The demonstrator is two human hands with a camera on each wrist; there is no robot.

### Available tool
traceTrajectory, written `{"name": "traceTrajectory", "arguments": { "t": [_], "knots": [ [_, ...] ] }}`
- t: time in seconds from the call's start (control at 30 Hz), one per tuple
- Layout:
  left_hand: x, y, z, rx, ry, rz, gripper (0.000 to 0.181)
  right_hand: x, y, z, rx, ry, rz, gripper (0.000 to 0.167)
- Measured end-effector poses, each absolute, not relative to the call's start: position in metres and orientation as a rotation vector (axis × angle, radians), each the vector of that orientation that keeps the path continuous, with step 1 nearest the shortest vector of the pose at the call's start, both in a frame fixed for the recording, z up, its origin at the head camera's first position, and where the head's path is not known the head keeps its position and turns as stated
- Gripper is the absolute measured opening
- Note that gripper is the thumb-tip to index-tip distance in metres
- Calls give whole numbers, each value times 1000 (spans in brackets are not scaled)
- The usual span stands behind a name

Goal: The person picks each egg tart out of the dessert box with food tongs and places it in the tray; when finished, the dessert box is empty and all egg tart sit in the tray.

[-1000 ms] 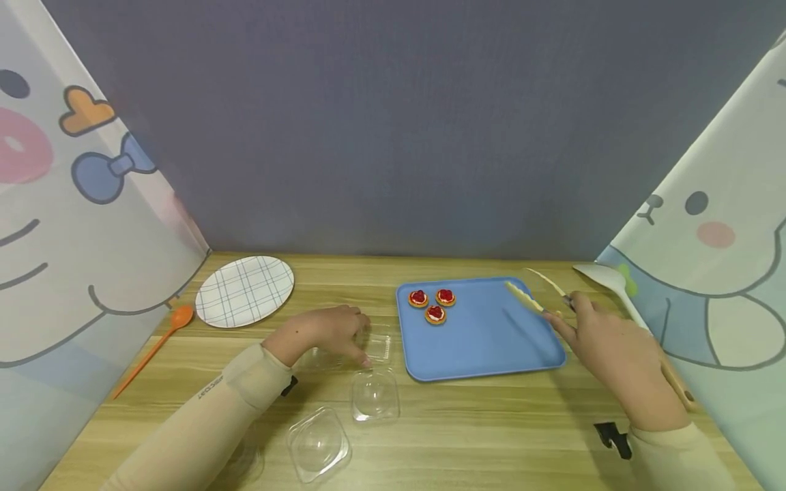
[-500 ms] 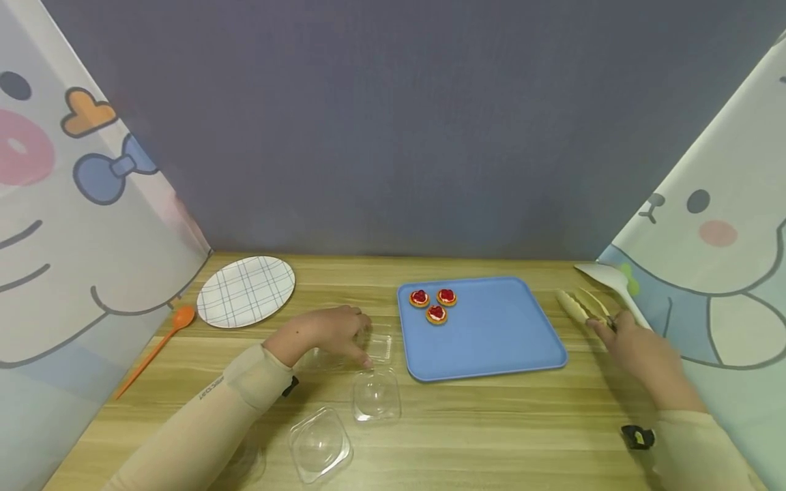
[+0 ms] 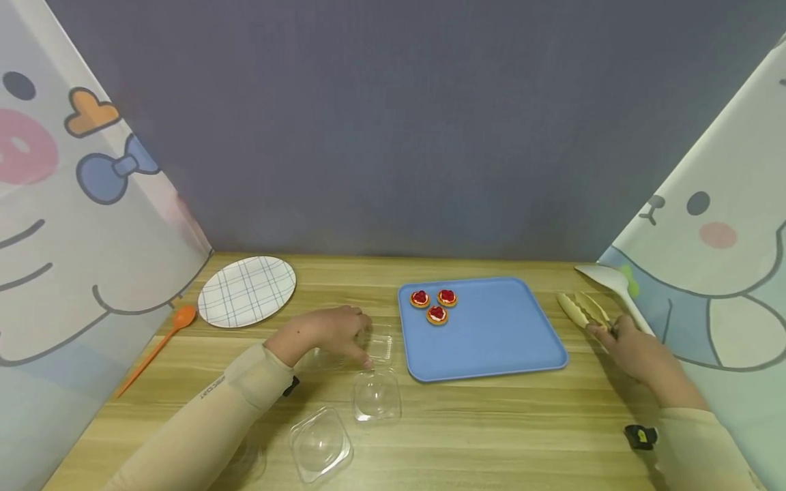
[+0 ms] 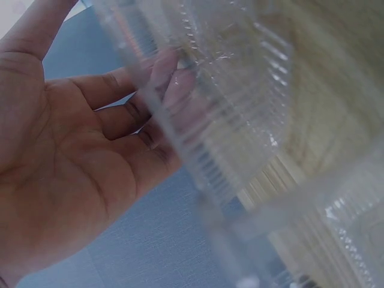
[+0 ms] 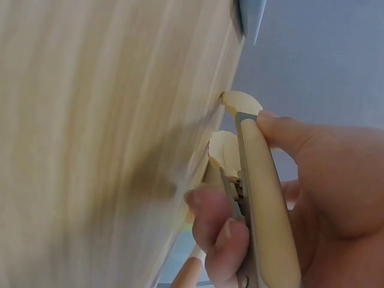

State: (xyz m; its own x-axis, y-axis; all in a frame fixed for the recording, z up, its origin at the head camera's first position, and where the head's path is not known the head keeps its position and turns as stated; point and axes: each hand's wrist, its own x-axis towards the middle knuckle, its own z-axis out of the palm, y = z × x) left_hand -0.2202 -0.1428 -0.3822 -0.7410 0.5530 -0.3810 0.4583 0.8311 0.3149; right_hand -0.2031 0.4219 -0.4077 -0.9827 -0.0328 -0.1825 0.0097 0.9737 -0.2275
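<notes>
My left hand (image 3: 334, 334) reaches over a clear plastic container (image 3: 379, 344). In the left wrist view its loosely extended fingers (image 4: 135, 111) lie against the container's wall, their tips seen through the plastic. At the far right my right hand (image 3: 638, 351) grips cream-coloured tongs (image 3: 574, 311), thumb on one arm and fingers curled round the other. The tongs' tips stand apart with nothing between them, low over the wood, as the right wrist view shows. Between the hands, three small berry-topped tarts (image 3: 437, 315) sit at the left end of a blue tray (image 3: 491, 341).
Clear domed lids (image 3: 376, 395) lie on the wooden table (image 3: 491, 436) in front of my left hand. A checked oval plate (image 3: 247, 292) and an orange spoon (image 3: 150, 351) are on the left. Behind the right hand, a white ladle-like utensil (image 3: 614, 279) leans by the side panel.
My right hand has carried the tongs rightward from above the tray's right side to low beside it, stopping there in the last half second. The left hand has stayed in place.
</notes>
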Motion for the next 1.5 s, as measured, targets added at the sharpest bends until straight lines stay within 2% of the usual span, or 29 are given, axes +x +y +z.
{"name": "traceTrajectory", "arguments": {
  "t": [0.2,0.5,0.6,0.87,1.17,1.3,1.5],
  "knots": [
    [-222,-143,-383,759,2555,268,83,-204,422,-408,-42,2997,-327,82],
    [-222,-142,-383,763,2560,259,81,-203,417,-407,-78,2989,-278,60],
    [-223,-142,-383,769,2562,255,81,-205,419,-408,-102,3005,-264,60],
    [-222,-141,-382,772,2558,239,82,-207,420,-409,-91,2985,-248,68],
    [-221,-139,-381,753,2558,214,85,-198,413,-405,30,2981,-139,108],
    [-222,-139,-380,753,2558,200,86,-196,409,-402,82,2967,-151,110],
    [-223,-138,-377,760,2549,180,91,-193,399,-392,133,2989,-117,100]
  ]
}}
